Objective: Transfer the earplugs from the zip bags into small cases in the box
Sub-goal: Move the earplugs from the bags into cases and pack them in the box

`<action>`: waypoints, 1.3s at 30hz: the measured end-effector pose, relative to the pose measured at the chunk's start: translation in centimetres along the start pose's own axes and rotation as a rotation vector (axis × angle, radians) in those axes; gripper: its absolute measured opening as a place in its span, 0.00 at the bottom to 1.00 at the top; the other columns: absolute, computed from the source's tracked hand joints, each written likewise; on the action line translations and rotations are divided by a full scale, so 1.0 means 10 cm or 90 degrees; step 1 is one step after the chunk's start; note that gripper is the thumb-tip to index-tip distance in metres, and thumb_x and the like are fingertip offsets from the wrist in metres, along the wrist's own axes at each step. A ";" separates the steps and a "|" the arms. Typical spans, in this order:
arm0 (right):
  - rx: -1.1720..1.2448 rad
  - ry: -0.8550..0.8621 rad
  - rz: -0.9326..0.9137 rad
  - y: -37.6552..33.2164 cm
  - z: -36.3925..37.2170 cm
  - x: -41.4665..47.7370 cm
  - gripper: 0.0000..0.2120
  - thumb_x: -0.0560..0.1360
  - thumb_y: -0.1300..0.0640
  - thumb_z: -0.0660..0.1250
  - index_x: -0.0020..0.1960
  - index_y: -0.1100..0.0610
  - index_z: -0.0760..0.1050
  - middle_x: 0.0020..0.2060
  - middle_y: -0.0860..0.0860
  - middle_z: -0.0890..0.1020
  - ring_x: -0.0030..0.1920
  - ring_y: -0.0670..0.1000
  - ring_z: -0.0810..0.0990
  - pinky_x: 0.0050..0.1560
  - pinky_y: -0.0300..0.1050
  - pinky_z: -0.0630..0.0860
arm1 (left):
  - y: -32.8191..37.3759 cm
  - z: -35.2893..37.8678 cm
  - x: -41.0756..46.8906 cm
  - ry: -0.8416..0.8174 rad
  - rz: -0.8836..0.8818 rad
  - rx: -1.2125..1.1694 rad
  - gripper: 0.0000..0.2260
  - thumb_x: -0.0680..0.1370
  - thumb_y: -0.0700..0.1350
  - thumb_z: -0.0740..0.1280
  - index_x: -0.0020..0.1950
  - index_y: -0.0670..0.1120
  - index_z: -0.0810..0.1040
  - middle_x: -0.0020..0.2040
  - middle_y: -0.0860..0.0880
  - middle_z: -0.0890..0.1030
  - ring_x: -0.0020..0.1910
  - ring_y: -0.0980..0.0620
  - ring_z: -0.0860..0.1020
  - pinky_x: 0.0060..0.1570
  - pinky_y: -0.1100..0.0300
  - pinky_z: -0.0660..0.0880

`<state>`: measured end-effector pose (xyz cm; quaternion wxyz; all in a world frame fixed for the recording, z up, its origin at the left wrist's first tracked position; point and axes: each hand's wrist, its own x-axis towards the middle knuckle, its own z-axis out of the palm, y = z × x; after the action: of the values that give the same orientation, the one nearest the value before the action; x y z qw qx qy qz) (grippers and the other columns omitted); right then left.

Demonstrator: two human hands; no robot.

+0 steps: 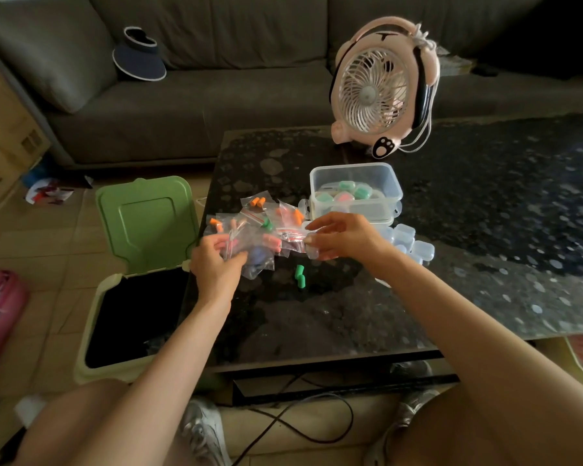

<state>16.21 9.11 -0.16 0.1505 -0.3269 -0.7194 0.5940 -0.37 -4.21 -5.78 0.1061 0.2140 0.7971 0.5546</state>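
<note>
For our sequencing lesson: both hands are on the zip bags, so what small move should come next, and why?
Probably open one bag. The left hand grips a zip bag with pink earplugs, the right hand pinches a red-striped bag, so bringing both hands to one seal seems apt. Empty clear cases wait beside the box.

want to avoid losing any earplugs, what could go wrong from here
1. The zip bags are piled at the edge of the table, right beside the open bin; as the left hand and right hand tug at them, one might slip in.
2. The loose green earplugs lie unbagged between the forearms; a sweep could roll them off.
</note>
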 end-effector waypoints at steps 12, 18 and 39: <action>0.105 -0.145 0.003 0.02 0.10 -0.03 0.12 0.72 0.62 0.70 0.54 0.55 0.75 0.47 0.59 0.82 0.45 0.54 0.83 0.45 0.44 0.81 | 0.29 0.15 -0.35 -0.310 0.360 0.040 0.20 0.67 0.47 0.75 0.57 0.50 0.74 0.55 0.56 0.75 0.55 0.59 0.73 0.52 0.71 0.69; 0.110 -0.159 0.020 0.03 0.10 -0.01 0.19 0.72 0.60 0.71 0.61 0.60 0.73 0.49 0.59 0.82 0.46 0.54 0.84 0.46 0.44 0.80 | 0.27 0.14 -0.33 -0.291 0.339 0.055 0.18 0.68 0.46 0.76 0.54 0.49 0.74 0.52 0.55 0.77 0.50 0.61 0.75 0.48 0.75 0.70; 0.104 -0.175 0.026 0.05 0.15 -0.01 0.16 0.74 0.59 0.68 0.59 0.64 0.74 0.46 0.59 0.81 0.45 0.56 0.82 0.53 0.50 0.81 | 0.24 0.10 -0.29 -0.286 0.362 0.107 0.15 0.69 0.43 0.75 0.53 0.47 0.75 0.50 0.50 0.80 0.51 0.52 0.78 0.52 0.53 0.77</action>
<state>15.52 7.93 -1.00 0.0651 -0.2437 -0.6757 0.6927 3.17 -4.02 -4.07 0.1021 0.5514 0.7054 0.4335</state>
